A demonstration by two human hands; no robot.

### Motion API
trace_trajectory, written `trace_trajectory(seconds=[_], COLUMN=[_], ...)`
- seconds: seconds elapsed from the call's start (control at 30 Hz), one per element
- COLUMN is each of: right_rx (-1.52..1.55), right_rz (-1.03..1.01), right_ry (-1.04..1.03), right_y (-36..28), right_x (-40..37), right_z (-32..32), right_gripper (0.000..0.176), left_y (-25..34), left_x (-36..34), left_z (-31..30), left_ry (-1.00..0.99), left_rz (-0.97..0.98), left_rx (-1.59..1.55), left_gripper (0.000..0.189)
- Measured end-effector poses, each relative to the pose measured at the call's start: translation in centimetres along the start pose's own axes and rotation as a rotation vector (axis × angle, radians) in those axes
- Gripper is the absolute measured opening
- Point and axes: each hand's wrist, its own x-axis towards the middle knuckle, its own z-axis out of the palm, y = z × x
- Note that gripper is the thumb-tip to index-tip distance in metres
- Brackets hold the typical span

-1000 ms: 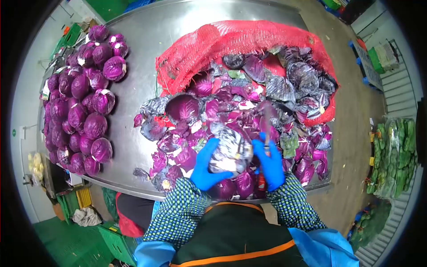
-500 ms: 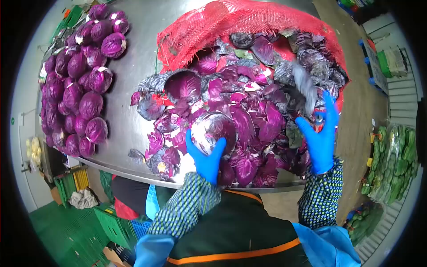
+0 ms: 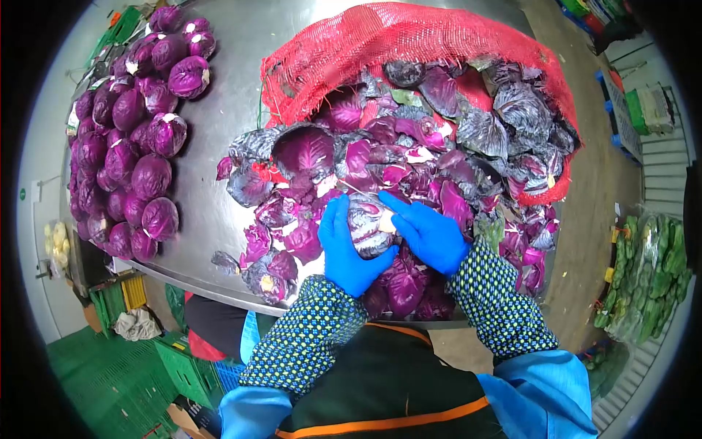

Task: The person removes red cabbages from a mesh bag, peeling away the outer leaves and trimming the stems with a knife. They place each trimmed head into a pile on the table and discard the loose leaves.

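Note:
A red cabbage sits between my two blue-gloved hands, over the pile of loose leaves. My left hand curls round its left and near side. From the right, my right hand presses its fingers against the cabbage near the pale stem end. Both palms hide much of the head, and the right fingertips are partly out of sight. Purple and dark outer cabbage leaves lie all around. Behind them, a red mesh bag lies spread with leaves in its mouth.
Several peeled red cabbages are heaped on the left of the steel table. The table's near edge runs in front of my body. Green crates stand on the floor at lower left. Bagged green vegetables are at right.
My right hand has come in from the right side of the pile and now touches the cabbage. A blurred leaf in flight has landed. The cabbage has turned, showing its stem end.

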Motion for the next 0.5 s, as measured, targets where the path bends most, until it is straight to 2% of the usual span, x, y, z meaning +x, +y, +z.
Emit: trace_trajectory(seconds=[0.03, 0.07, 0.13, 0.17, 0.2, 0.27, 0.3, 0.33, 0.37, 0.4, 0.43, 0.47, 0.5], right_rx=[0.017, 0.203, 0.264, 0.378, 0.434, 0.377, 0.377, 0.653, 0.93, 1.057, 0.997, 0.993, 0.898], right_rz=[-0.01, 0.146, 0.137, 0.024, 0.181, 0.078, 0.071, 0.266, 0.461, 0.564, 0.624, 0.487, 0.324], right_ry=[-0.008, -0.018, 0.081, 0.124, 0.019, 0.245, 0.241, 0.233, 0.222, 0.381, 0.438, 0.605, 0.692], right_y=[1.0, 2.4, 6.1, 6.6, 4.5, 4.2, 3.8, 3.2, 2.3, 0.9, 0.6, 2.7, 4.7], right_x=[0.7, 2.3, 4.0, 4.0, 3.6, 2.7, 2.3, 2.0, 2.0, 1.1, 0.2, -0.7, -1.5], right_z=[0.4, 1.1, 1.0, 1.9, 0.7, 2.5, 2.4, 1.9, 1.2, -0.4, -2.5, -2.4, -2.9], right_gripper=[0.044, 0.046, 0.047, 0.048, 0.054, 0.05, 0.05, 0.042, 0.034, 0.02, 0.017, 0.016, 0.028], left_y=[0.1, 0.1, -0.3, -1.0, -1.2, -2.5, -3.3, -3.4, -3.1, -3.0, -2.5, -1.4, 1.5], left_x=[0.2, 0.0, -1.2, -1.6, -2.0, -1.7, -1.0, -0.2, 0.1, 0.5, 1.0, 1.3, 1.6], left_z=[-0.1, -0.2, 0.0, 0.1, -0.3, -1.4, -2.4, -3.6, -5.4, -7.6, -9.4, -10.6, -11.0], left_ry=[-0.016, -0.033, -0.043, -0.014, 0.001, -0.092, -0.169, -0.241, -0.383, -0.554, -0.649, -0.738, -0.484], left_rz=[0.005, 0.006, 0.063, 0.077, 0.079, -0.003, -0.022, -0.039, -0.215, -0.183, -0.114, -0.052, -0.2], left_rx=[0.015, 0.031, 0.022, 0.011, 0.001, -0.093, -0.236, -0.376, -0.586, -0.705, -0.797, -0.901, -1.028], left_gripper=[0.104, 0.103, 0.102, 0.103, 0.103, 0.104, 0.104, 0.104, 0.105, 0.108, 0.11, 0.113, 0.114])
